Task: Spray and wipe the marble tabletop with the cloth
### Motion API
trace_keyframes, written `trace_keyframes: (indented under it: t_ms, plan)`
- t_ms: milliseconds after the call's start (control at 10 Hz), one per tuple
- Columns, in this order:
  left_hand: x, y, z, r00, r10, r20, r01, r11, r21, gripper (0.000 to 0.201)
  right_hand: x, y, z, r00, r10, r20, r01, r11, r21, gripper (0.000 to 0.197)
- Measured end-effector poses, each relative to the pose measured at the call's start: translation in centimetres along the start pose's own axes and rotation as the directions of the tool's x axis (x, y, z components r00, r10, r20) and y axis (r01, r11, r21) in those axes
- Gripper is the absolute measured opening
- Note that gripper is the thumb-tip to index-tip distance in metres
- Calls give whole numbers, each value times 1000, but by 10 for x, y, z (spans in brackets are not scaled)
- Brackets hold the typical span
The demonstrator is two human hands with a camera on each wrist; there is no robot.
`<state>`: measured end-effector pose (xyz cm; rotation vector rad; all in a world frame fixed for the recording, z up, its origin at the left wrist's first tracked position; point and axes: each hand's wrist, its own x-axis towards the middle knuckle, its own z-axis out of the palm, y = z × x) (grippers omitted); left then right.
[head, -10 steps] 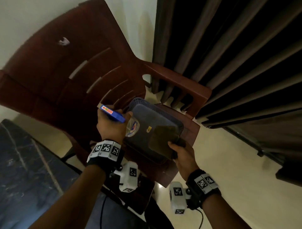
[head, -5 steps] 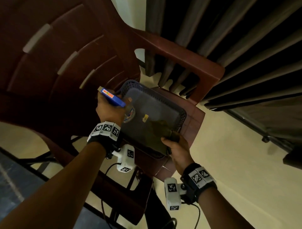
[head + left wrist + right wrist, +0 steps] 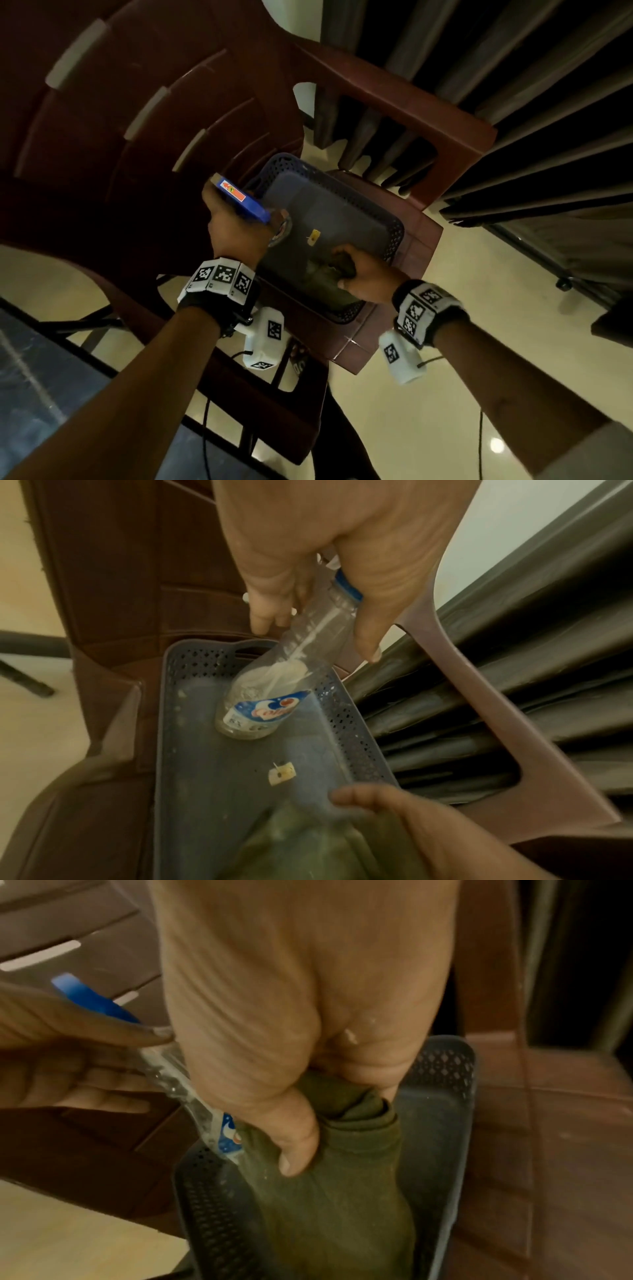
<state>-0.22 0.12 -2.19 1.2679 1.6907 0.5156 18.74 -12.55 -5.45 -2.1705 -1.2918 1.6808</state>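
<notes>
A clear spray bottle (image 3: pixel 270 696) with a blue head (image 3: pixel 241 198) stands tilted, its base in a grey perforated tray (image 3: pixel 212 777). My left hand (image 3: pixel 315 631) grips its neck from above. An olive-green cloth (image 3: pixel 342 1191) lies bunched at the near end of the tray (image 3: pixel 342 205). My right hand (image 3: pixel 342 1118) holds a fold of it, thumb pressed on top. In the head view the right hand (image 3: pixel 359 277) is a fist over the cloth (image 3: pixel 322 274), to the right of the left hand (image 3: pixel 239 229). The dark marble tabletop (image 3: pixel 41 394) shows at lower left.
The tray sits on the seat of a brown plastic chair (image 3: pixel 171 102) with a slatted back and an armrest (image 3: pixel 411 113) on the right. Dark curtains (image 3: pixel 513 85) hang behind it. A small yellowish tag (image 3: pixel 281 772) lies in the tray. The floor is pale tile (image 3: pixel 479 342).
My right hand has moved from the tray's near edge into the tray and closed into a fist on the cloth. The left hand still holds the bottle. The view has drawn closer to the chair.
</notes>
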Motion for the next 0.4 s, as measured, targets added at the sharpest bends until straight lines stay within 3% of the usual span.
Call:
trace_keyframes:
  t_ms: [100,300,400]
  plan:
    - [-6,-6,2,999,-40,17,41,997,-67,119,19,-9,-18,996,-5,89,24,977,-212,71]
    - [-15,-20,9,992,-115,42,120,984,-134,132,56,0,-30,980,-17,-198,-41,957,-286,78]
    - [-18,-20,11,993,-113,40,116,989,-95,126,57,4,-25,959,-78,-272,-14,947,-320,61]
